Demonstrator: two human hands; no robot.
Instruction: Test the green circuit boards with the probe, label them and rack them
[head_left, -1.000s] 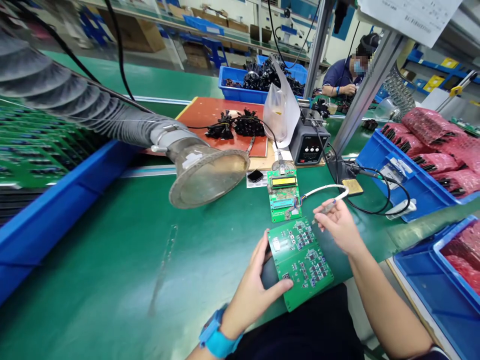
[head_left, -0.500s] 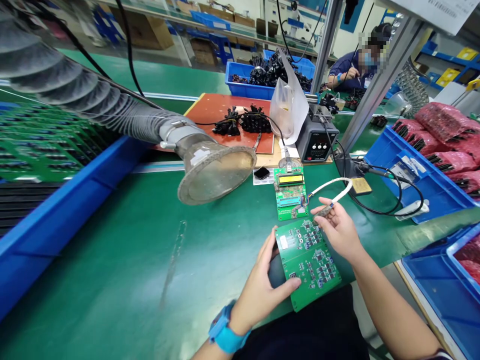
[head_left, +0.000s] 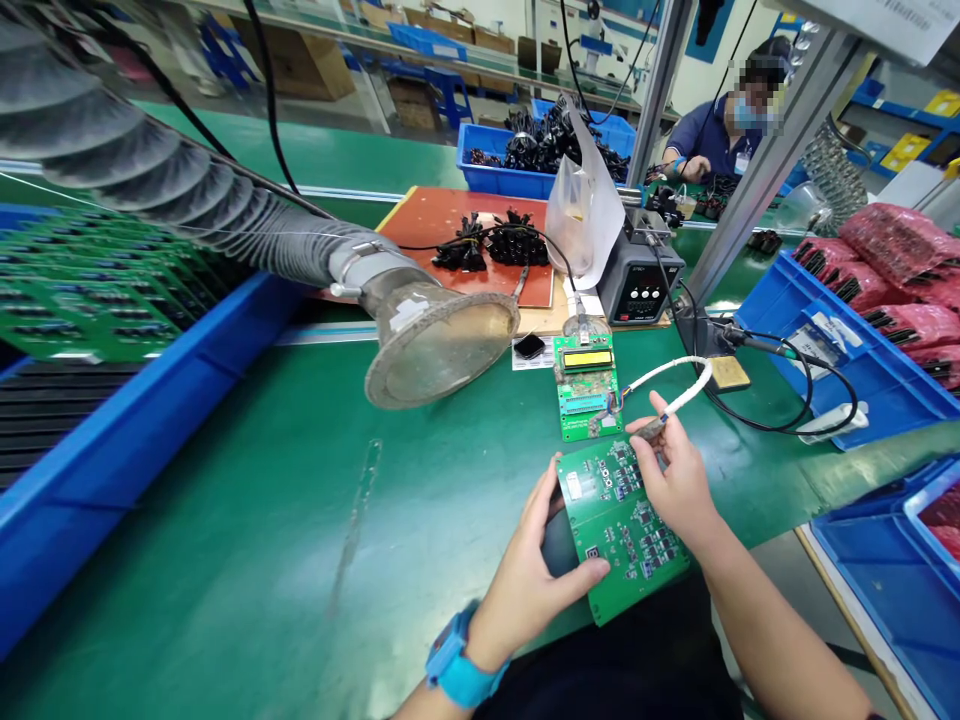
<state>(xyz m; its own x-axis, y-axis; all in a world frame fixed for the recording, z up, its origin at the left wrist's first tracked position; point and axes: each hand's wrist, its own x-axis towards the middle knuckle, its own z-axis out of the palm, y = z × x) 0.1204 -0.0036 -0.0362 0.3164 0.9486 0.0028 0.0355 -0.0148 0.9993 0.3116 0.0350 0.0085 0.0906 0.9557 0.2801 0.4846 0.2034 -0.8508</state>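
Observation:
My left hand (head_left: 536, 560) grips the left edge of a green circuit board (head_left: 622, 540), thumb on its top face and fingers at the side and underneath. At the board's upper right corner, my right hand (head_left: 675, 470) pinches a small connector probe (head_left: 649, 428) on the end of a white sleeved cable (head_left: 691, 385). The probe is close above the board; whether its tip touches cannot be made out. The cable loops back to a programmer board (head_left: 586, 385) with a yellow-lit display and a blue socket, lying just beyond the held board.
A fume extraction hood (head_left: 442, 350) hangs at centre left. Stacked circuit boards (head_left: 97, 285) stand in a blue bin at left. A soldering station (head_left: 643, 280) and iron stand (head_left: 716, 335) are behind; a blue crate (head_left: 795, 320) with pink-wrapped packs is at right. A co-worker (head_left: 720, 130) sits beyond.
My right hand and the probe have shifted slightly over the board's upper right corner. My left hand keeps its hold. The whole view has drifted slightly right; the co-worker's hand has lowered.

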